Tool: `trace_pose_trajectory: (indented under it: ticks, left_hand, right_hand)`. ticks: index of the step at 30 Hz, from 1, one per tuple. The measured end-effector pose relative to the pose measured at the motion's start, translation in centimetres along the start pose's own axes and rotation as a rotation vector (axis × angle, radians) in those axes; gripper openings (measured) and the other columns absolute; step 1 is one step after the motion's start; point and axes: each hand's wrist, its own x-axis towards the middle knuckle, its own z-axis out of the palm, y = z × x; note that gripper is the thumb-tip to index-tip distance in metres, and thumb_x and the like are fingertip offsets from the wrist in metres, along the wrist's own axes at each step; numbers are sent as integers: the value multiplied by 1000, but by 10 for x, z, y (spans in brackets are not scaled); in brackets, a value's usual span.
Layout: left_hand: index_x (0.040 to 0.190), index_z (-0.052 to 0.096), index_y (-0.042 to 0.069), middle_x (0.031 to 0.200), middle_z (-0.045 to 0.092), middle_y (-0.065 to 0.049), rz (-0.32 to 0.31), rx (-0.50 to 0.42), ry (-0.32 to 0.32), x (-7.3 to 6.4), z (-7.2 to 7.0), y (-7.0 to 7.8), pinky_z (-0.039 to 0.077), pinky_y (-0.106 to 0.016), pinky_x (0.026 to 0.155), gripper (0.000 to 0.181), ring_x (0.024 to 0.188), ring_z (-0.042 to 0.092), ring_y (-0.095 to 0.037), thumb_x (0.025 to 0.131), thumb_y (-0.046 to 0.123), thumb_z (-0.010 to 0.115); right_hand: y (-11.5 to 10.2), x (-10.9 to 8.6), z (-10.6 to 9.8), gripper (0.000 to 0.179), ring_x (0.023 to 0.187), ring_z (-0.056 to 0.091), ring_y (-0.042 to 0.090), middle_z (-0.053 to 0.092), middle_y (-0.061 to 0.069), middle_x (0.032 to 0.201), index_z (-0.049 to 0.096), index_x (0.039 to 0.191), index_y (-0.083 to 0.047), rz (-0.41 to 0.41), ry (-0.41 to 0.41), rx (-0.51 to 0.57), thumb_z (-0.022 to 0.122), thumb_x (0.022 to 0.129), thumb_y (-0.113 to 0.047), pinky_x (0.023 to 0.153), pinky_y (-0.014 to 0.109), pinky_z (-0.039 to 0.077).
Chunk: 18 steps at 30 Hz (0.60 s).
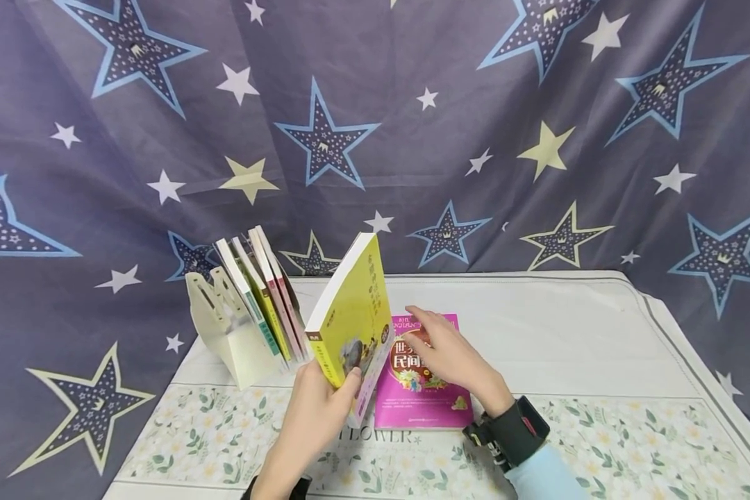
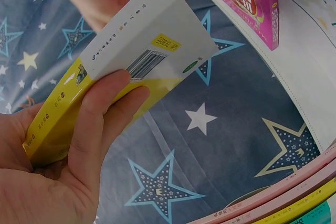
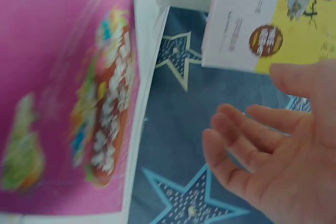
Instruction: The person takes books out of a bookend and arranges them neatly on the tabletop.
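A yellow paperback book [image 1: 355,316] is held upright and tilted in my left hand [image 1: 315,410], the thumb on its cover. In the left wrist view, fingers [image 2: 92,114] wrap round the spine onto the back cover with its barcode. My right hand [image 1: 453,354] hovers over a magenta book [image 1: 421,410] lying flat on the table, partly hiding its cover. Its fingers are loosely bent and hold nothing; in the right wrist view they are near the yellow book's edge, apart from it.
To the left stands a cream book holder [image 1: 240,351] with several thin books [image 1: 269,298] leaning in it. A white cloth with a floral band [image 1: 225,430] covers the table. Behind hangs a dark star-patterned curtain [image 1: 412,139].
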Motion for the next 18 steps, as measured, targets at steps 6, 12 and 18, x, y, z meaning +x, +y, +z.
trace_pose_trajectory:
  ticks: [6, 12, 18]
  left_hand:
    - [145, 58, 2, 125, 72, -23, -20, -5, -14, 2, 0, 1, 57, -29, 54, 48, 54, 63, -13, 98, -2, 67]
    - [146, 56, -1, 123, 72, -25, -34, -15, -14, 4, -2, 1, 57, -31, 49, 50, 50, 63, -18, 97, -1, 66]
    - [147, 54, -1, 130, 69, -25, -32, -23, -24, 6, -4, -3, 62, -31, 71, 50, 76, 75, -23, 98, 0, 66]
  right_hand:
    - [-14, 17, 3, 60, 147, 42, 30, 49, 15, 157, 32, 166, -8, -95, 8, -21, 52, 112, -26, 118, 50, 37]
    - [-15, 27, 6, 59, 144, 42, 25, 44, 10, 161, 27, 169, -18, -154, -20, 25, 45, 114, -31, 115, 50, 39]
    - [-13, 30, 8, 56, 136, 49, 32, 53, 15, 148, 33, 166, -13, -154, -30, 57, 47, 114, -28, 110, 51, 43]
